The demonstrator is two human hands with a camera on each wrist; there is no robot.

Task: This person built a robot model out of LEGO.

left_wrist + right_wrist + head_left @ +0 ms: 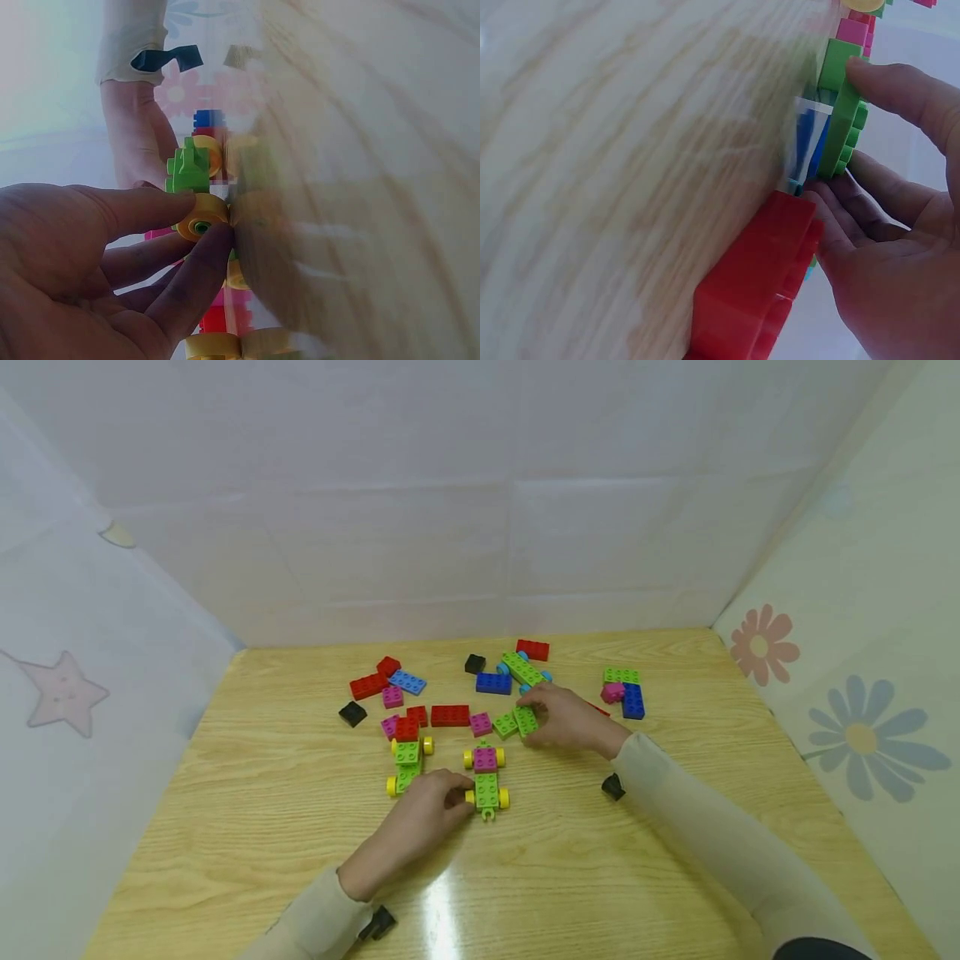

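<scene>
A lime green wheeled base (487, 792) with 4 yellow wheels stands near the middle of the table (262, 793), a magenta brick (485, 759) on its far part. The left hand (423, 814) is at its near left wheel (201, 217), thumb and finger pinching that wheel from opposite sides. Ahead and to the right, the right hand (566, 718) pinches a lime brick (526, 721) between thumb and fingertips; the right wrist view shows this brick tilted, studs facing away from the tabletop. Just left of it lies a smaller lime brick (506, 725), then a pink brick (480, 723) and a long red brick (450, 716).

Left of the base stands a second vehicle (408, 775), also green with yellow wheels, topped at its far end by a red brick (407, 729).

Beyond the right hand are a green base with blue wheels (523, 668), a dark blue brick (493, 683) and a black brick (475, 663). Farther out to the left, a light blue brick (407, 682) lies beside a red 1 (369, 686). Right of the right hand, a blue brick (633, 702) sits near a flat green brick (621, 676). Pale walls rise around the table, with 2 large flowers (759, 646) on the right and a pink star (67, 693) on the left
</scene>
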